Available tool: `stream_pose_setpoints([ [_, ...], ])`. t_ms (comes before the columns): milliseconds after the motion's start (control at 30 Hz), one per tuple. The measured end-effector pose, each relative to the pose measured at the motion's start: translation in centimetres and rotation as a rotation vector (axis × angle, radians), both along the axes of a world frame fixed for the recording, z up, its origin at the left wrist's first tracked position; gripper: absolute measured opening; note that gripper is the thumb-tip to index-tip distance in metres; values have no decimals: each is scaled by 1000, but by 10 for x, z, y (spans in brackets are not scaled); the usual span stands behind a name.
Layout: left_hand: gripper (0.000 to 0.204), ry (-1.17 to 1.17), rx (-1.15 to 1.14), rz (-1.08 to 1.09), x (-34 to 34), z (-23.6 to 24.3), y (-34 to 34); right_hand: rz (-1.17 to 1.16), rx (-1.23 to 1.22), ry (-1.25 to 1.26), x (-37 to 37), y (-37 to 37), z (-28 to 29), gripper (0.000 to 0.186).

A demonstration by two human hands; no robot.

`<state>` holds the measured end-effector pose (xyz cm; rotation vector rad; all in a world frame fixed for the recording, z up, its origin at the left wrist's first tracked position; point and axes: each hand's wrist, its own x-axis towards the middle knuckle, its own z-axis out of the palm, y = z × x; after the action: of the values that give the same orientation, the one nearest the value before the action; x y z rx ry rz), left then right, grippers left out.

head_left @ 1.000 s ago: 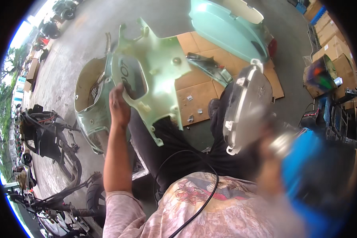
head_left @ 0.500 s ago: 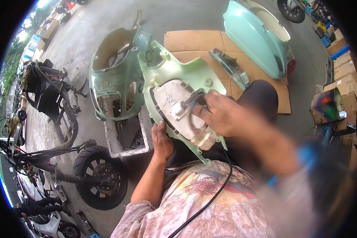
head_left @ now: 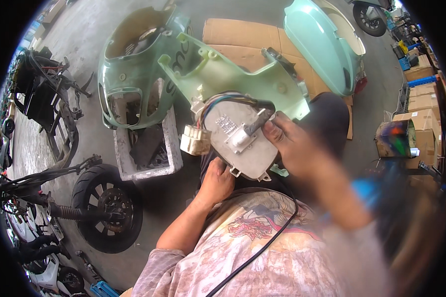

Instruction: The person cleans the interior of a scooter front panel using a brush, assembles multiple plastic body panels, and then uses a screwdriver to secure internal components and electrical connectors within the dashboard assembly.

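Observation:
A grey-backed instrument cluster (head_left: 243, 141) is lifted and tilted over a pale green plastic cover (head_left: 248, 74). Coloured wires loop along its top edge to a dirty white plug connector (head_left: 196, 140) hanging at its left. My right hand (head_left: 295, 138) pinches the cluster's right side, thumb by the black cable boot on its back. Below the cluster, my left hand (head_left: 217, 182) is closed with its fingertips hidden behind it; it seems to keep hold of the cover's lower edge, most of which the cluster hides.
Beyond lies a green front fairing (head_left: 134, 74) beside a white foam box (head_left: 148, 171). Flattened cardboard (head_left: 238, 37) carries a glossy green body panel (head_left: 322, 47). A motorcycle wheel (head_left: 109, 208) and a black frame (head_left: 59, 109) stand left. A black cable (head_left: 262, 247) crosses my shirt.
The cluster has come up out of the cover's recess and turned, its wires and connector now at the upper left. The cover has shifted up behind it. My left hand has moved right.

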<state>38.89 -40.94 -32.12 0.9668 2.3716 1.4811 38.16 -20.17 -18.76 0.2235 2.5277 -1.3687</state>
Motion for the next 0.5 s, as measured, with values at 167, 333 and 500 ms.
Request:
stream_pose_setpoints([
  [167,34,3,-48,-15,-8,13,-1,-28,-20,45,2,-1,-40,60],
  [333,31,-550,195,162,-5,6,3,-64,-73,42,-7,-1,-51,59],
  [500,29,-616,275,182,-8,27,9,-184,158,211,-7,-8,-68,44],
])
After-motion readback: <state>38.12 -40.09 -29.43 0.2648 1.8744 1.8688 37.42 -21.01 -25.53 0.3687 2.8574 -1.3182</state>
